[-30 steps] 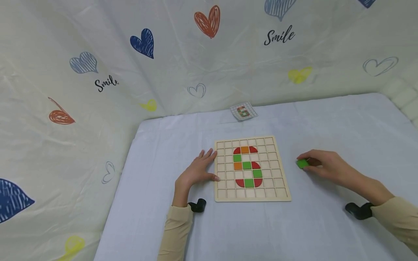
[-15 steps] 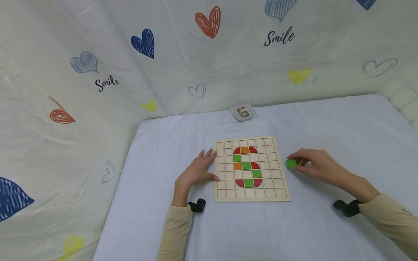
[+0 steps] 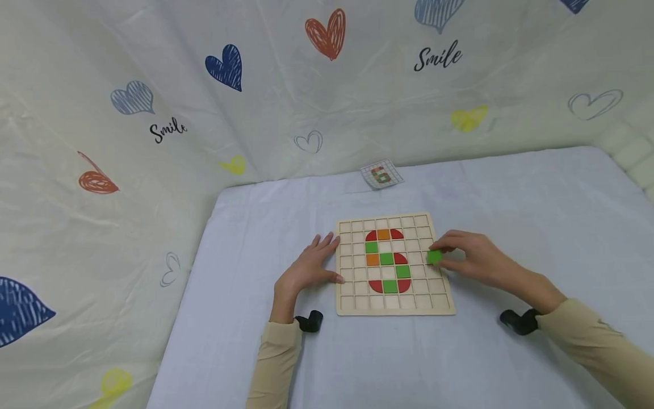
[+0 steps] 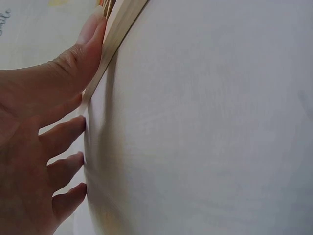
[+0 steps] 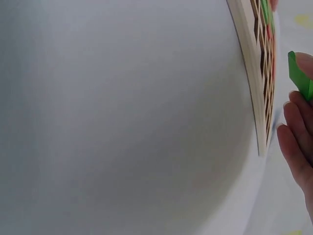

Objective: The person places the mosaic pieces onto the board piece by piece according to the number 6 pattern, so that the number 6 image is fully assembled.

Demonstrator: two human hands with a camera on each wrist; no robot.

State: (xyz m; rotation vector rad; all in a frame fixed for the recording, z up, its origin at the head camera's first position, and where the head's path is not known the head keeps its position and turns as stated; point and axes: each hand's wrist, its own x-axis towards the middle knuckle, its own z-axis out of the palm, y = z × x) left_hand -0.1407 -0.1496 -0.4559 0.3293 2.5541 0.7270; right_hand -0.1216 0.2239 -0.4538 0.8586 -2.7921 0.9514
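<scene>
A square wooden grid board [image 3: 357, 307] lies on the white-covered table. Red rounded pieces, green squares and orange squares fill some of its cells in an S-like shape. My left hand [image 3: 305, 268] rests at the board's left edge, fingers spread, the thumb [image 4: 88, 36] on the rim in the left wrist view. My right hand [image 3: 477, 258] pinches a green square tile [image 3: 434, 257] between thumb and fingers, over the board's right edge. In the right wrist view the green tile [image 5: 299, 76] shows above the level of the board's side.
Behind the board lies a small pattern card [image 3: 381, 174] with a similar coloured figure on a grid. A cloth backdrop [image 3: 265, 102] printed with hearts rises at the table's far and left edges. Black wrist cameras [image 3: 310, 322] stick out beside both sleeves.
My right hand has moved left with the green tile, from the table right of the board to over the board's right edge. The left hand and the board have stayed in place.
</scene>
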